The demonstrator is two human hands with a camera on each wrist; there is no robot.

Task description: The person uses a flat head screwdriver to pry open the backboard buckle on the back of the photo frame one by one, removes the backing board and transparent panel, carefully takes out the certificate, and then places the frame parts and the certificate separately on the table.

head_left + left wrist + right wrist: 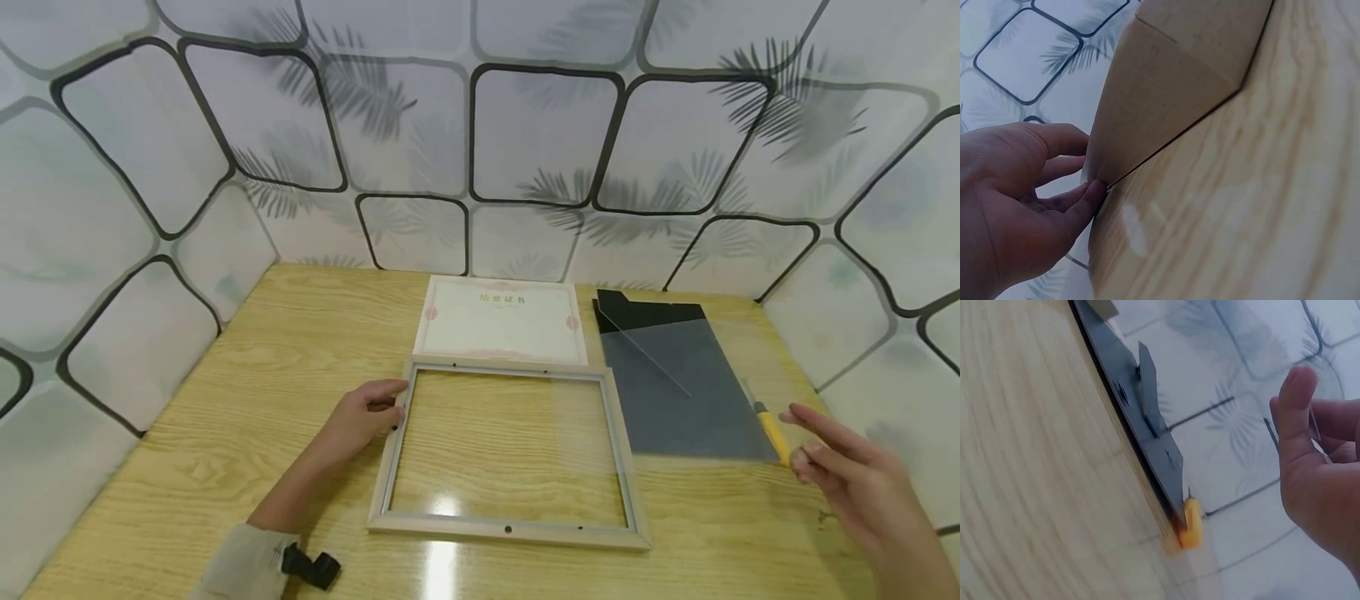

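Observation:
A pale wooden picture frame (450, 522) lies flat on the table, with small dark spots along its sides. My left hand (360, 425) pinches its left side between thumb and fingers; in the left wrist view the frame's corner (1166, 94) shows at close range. My right hand (855, 467), raised at the right, pinches what seems to be a clear sheet (585, 425), faint and hard to outline. Its haze covers the frame's right part and much of the dark backing board (652, 312). Beside my right fingers lies a yellow-handled screwdriver (774, 437).
Behind the frame lies a white certificate (502, 325) with printed characters and a pink border. The backing board's stand leg (1147, 387) sticks up in the right wrist view. Patterned white cloth walls (540, 133) enclose the wood-grain table (300, 325) at the back and sides.

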